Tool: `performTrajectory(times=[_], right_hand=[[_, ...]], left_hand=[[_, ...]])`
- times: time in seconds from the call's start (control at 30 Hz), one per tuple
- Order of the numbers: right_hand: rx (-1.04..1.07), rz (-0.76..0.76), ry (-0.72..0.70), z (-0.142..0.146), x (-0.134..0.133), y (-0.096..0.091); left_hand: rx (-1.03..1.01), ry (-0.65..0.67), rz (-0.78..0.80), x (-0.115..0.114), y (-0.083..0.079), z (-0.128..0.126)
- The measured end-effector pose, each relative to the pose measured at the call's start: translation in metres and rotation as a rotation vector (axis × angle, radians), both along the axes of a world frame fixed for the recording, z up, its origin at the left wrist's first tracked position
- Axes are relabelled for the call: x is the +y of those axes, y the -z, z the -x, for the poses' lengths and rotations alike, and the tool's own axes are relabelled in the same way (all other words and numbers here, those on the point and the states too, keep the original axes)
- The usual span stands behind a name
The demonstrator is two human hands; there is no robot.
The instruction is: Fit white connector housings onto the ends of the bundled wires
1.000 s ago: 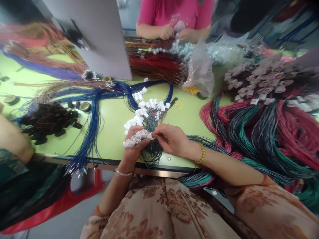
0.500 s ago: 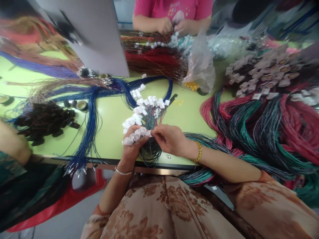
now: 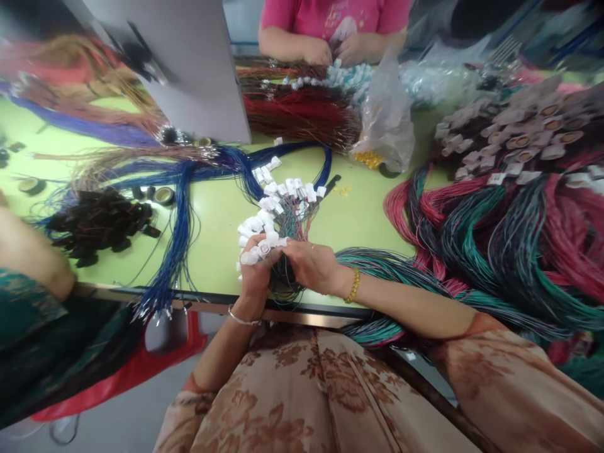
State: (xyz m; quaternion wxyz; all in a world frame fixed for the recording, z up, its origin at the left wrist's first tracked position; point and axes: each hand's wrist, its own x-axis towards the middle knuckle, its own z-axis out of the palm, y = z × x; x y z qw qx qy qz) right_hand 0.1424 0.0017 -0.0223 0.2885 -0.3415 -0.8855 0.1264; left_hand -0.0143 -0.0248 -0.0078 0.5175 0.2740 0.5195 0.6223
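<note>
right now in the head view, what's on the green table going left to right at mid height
black connector pile → blue wire bundle → white connectors → clear plastic bag → red and teal wire coils

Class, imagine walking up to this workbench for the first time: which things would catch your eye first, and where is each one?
Front and centre, the left hand and right hand grip a bundle of thin wires tipped with white connectors, fanned over the green table. Thick red and teal wire looms heap up on the right. A blue wire bundle runs across the left to the near edge.
</note>
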Motion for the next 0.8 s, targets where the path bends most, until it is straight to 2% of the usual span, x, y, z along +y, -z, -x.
performTrajectory(times=[0.13, 0.23, 0.37, 0.43, 0.6, 0.67, 0.7, 0.8], right_hand=[[0.098, 0.047, 0.041, 0.004, 0.0, -0.005], [0.208, 0.1, 0.011, 0.003, 0.005, -0.016], [0.359, 0.342, -0.02, 0.0, 0.016, -0.035], [0.368, 0.453, -0.041, 0.0, 0.02, -0.042], [0.356, 0.563, 0.012, -0.002, 0.02, -0.047], [0.379, 0.521, 0.019, -0.005, 0.017, -0.045], [0.379, 0.448, 0.009, -0.007, 0.014, -0.044], [0.233, 0.097, -0.142, -0.01, 0.001, -0.037]], left_hand=[[0.007, -0.049, 0.019, 0.003, 0.001, -0.003], [0.0, -0.051, 0.003, 0.005, 0.0, -0.001], [-0.025, 0.096, -0.012, 0.006, -0.002, 0.005], [-0.012, 0.169, -0.033, 0.006, -0.003, 0.009], [-0.095, 0.317, -0.093, 0.001, -0.006, 0.022], [-0.146, 0.358, -0.095, 0.0, -0.007, 0.026], [-0.164, 0.368, -0.093, -0.001, -0.008, 0.027], [-0.138, 0.33, -0.103, -0.002, -0.009, 0.023]])
